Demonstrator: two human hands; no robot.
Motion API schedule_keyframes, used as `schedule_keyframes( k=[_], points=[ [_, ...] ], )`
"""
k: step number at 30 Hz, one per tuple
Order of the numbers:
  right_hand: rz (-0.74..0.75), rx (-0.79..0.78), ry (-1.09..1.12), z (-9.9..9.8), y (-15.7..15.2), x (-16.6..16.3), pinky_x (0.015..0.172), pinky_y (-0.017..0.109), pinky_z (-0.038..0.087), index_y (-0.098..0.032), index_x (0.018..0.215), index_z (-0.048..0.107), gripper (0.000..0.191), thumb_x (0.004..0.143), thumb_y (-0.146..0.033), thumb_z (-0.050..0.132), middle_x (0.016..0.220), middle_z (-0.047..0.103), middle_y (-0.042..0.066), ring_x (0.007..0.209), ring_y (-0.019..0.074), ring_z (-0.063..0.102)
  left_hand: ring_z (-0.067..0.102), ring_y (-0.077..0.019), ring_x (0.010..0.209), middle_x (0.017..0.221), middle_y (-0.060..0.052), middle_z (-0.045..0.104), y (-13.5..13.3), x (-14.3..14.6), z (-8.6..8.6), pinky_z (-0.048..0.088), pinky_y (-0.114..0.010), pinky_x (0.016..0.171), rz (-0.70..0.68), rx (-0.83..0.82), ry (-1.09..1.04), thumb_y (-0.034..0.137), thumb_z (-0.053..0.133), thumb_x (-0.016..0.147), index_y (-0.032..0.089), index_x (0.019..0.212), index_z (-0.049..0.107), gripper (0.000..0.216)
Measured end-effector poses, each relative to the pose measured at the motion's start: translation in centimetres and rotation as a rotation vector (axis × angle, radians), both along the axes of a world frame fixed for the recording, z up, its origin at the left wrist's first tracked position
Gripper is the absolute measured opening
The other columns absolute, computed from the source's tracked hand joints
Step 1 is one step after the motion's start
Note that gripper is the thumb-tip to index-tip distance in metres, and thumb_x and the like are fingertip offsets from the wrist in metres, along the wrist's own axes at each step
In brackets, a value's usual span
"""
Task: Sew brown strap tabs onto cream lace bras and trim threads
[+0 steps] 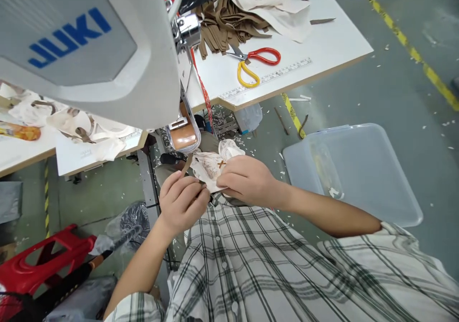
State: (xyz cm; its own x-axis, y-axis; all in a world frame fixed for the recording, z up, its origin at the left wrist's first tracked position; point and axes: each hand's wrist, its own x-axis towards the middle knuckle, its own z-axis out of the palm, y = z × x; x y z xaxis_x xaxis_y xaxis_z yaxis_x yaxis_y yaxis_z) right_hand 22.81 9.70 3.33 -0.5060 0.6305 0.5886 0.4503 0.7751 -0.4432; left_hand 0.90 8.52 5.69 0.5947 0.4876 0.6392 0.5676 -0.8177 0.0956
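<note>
My left hand (183,201) is closed, its fingers pinching a narrow brown fabric strip (187,163) whose end sticks up past the knuckles. A white lace garment piece (206,165) with a small brown cross-shaped mark lies between my hands. My right hand (251,179) is closed on the right side of this piece. Whether the strip is joined to the lace is hidden by my fingers. Just above both hands is the rounded metal end of the sewing machine arm (184,138), which does not touch them.
The white JUKI machine head (143,73) fills the upper left. On the white table (322,49) lie brown strips (229,23), red-and-yellow-handled scissors (247,64) and a printed ruler (283,71). A clear plastic bin (373,169) stands at right, a red stool (46,260) at lower left.
</note>
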Motion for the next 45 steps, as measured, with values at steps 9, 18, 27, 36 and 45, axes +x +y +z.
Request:
schedule_keyframes(
  k=[9, 18, 27, 36, 45],
  points=[
    [0.068, -0.058, 0.121, -0.4, -0.4, -0.1, 0.069, 0.032, 0.044, -0.029, 0.084, 0.063, 0.017, 0.097, -0.021, 0.055, 0.067, 0.061, -0.002, 0.066, 0.0158, 0.053, 0.072, -0.0147, 0.078, 0.072, 0.007, 0.07, -0.9, -0.4, -0.6, 0.049, -0.039, 0.099, 0.025, 0.061, -0.031, 0.01, 0.075, 0.078, 0.029, 0.087, 0.064, 0.024],
    [0.081, 0.024, 0.17, -0.4, -0.2, -0.3, 0.067, 0.031, 0.046, -0.025, 0.086, 0.065, 0.012, 0.092, -0.015, 0.062, 0.067, 0.064, -0.002, 0.063, 0.014, 0.052, 0.069, -0.0145, 0.079, 0.071, 0.005, 0.068, -0.6, -0.2, -0.1, 0.05, -0.037, 0.099, -0.014, 0.121, -0.07, 0.005, 0.077, 0.074, 0.025, 0.078, 0.064, 0.025],
    [0.075, -0.009, 0.101, -0.5, -0.3, -0.5, 0.063, 0.031, 0.049, -0.028, 0.084, 0.069, 0.02, 0.098, -0.025, 0.055, 0.064, 0.065, -0.003, 0.059, 0.0132, 0.054, 0.072, -0.0155, 0.076, 0.075, 0.008, 0.07, -1.2, -1.2, -1.0, 0.051, -0.041, 0.097, 0.01, 0.05, -0.055, 0.01, 0.074, 0.079, 0.035, 0.093, 0.066, 0.03],
    [0.153, -0.25, 0.144, -0.7, -0.4, -0.4, 0.073, 0.034, 0.053, -0.031, 0.086, 0.073, 0.022, 0.098, -0.035, 0.054, 0.068, 0.064, -0.001, 0.061, 0.0143, 0.056, 0.071, -0.0171, 0.073, 0.075, 0.007, 0.071, -1.6, -1.8, -1.6, 0.054, -0.045, 0.093, 0.009, 0.063, -0.054, 0.014, 0.074, 0.078, 0.038, 0.092, 0.068, 0.029],
    [0.115, -0.18, 0.158, -1.2, -0.4, -0.6, 0.071, 0.033, 0.05, -0.032, 0.092, 0.073, 0.017, 0.098, -0.032, 0.057, 0.067, 0.064, -0.002, 0.061, 0.014, 0.054, 0.069, -0.0146, 0.08, 0.078, 0.005, 0.069, -1.1, -1.0, -0.5, 0.052, -0.037, 0.091, -0.016, -0.082, -0.163, 0.009, 0.071, 0.08, 0.029, 0.084, 0.064, 0.022]
  ],
)
